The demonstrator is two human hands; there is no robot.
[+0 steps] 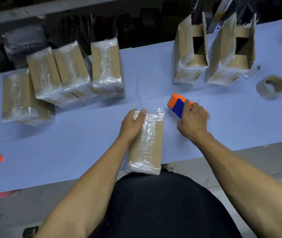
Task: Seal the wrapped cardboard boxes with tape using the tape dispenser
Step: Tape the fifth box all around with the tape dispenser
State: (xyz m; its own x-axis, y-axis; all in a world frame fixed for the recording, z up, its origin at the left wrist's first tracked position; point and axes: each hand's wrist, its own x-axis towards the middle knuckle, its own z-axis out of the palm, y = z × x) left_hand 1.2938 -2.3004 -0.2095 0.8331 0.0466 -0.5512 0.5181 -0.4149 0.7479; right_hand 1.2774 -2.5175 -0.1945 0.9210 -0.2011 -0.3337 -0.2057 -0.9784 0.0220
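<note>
Dispenser (178, 104) under right hand (192, 121), beside box (152, 138)

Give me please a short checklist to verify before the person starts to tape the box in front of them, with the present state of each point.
1. Left hand steadies the wrapped box: ok, it rests on the box's left side.
2. Right hand holds the tape dispenser: ok, fingers curl over it.
3. Dispenser is at the box: not ok, it sits on the table to the right.
4. Box fully on the table: not ok, its near end overhangs the edge.
5. Tape loaded in dispenser: cannot tell.
6. Spare tape roll nearby: ok.
</note>
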